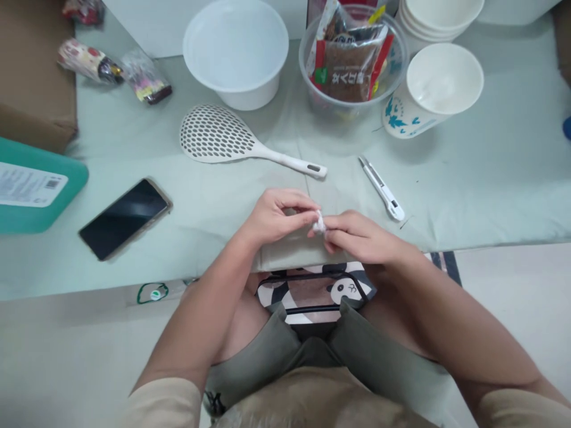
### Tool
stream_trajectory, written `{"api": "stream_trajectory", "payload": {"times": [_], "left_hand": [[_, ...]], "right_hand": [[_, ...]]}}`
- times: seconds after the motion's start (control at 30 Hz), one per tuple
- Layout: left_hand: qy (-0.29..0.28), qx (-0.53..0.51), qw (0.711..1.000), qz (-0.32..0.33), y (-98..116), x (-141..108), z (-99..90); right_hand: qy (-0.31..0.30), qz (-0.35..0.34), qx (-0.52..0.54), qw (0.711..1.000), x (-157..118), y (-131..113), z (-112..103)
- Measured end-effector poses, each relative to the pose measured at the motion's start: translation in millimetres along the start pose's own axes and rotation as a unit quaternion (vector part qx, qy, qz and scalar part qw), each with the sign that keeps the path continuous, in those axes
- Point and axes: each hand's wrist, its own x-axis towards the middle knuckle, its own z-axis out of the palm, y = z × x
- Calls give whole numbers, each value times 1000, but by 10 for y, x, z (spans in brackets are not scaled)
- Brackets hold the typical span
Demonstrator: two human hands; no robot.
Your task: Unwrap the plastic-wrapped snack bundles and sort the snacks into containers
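Between my two hands is a small crumpled white piece (319,223), perhaps tissue or thin plastic; its kind is too small to make out. My left hand (282,217) pinches it from the left with thumb and fingertips. From the right, my right hand (354,233) grips its other side, fingers bent around it. Both hands are just above the near edge of the cloth-covered table. A white utility knife (382,191) lies beyond my right hand, and a white slotted skimmer (232,138) lies beyond my left.
At the back stand a white bowl (250,89), a clear tub (312,98) of packets and a paper cup (413,122) beside stacked cups (439,18). Leftward are a phone (125,219), a green container (44,217), a cardboard box (35,77) and wrapped snacks (147,77). A panda-print bag (307,294) rests on my lap.
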Motion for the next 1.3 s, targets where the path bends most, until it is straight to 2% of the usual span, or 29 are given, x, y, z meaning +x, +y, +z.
{"api": "stream_trajectory", "payload": {"times": [0.07,0.13,0.37,0.47,0.6,0.67,0.8,0.93,1.07,1.17,1.3], "left_hand": [[-35,-52,997,-37,10,-3,25],[-53,-95,992,-62,21,0,44],[11,-110,987,-115,3,24,1],[21,-133,983,-126,-36,23,-20],[32,-193,970,-146,-51,36,3],[50,-220,962,-153,-41,47,36],[60,-237,957,-156,-34,48,96],[14,-236,957,-169,-20,24,123],[-17,-195,969,-149,52,27,166],[-1,-189,972,-141,90,54,218],[18,-209,970,-120,108,90,308]], "right_hand": [[-25,-23,68,997,-4,3,5],[-24,-41,98,994,-3,23,13],[44,-80,34,995,48,55,33],[103,-105,38,988,73,54,49],[211,-48,138,967,106,68,101],[258,-40,160,952,127,76,136],[329,-87,123,932,161,90,185],[386,-121,28,914,171,138,192],[423,-191,-82,882,189,193,185],[434,-222,-94,868,205,201,183],[442,-206,-62,871,197,197,173]]}}
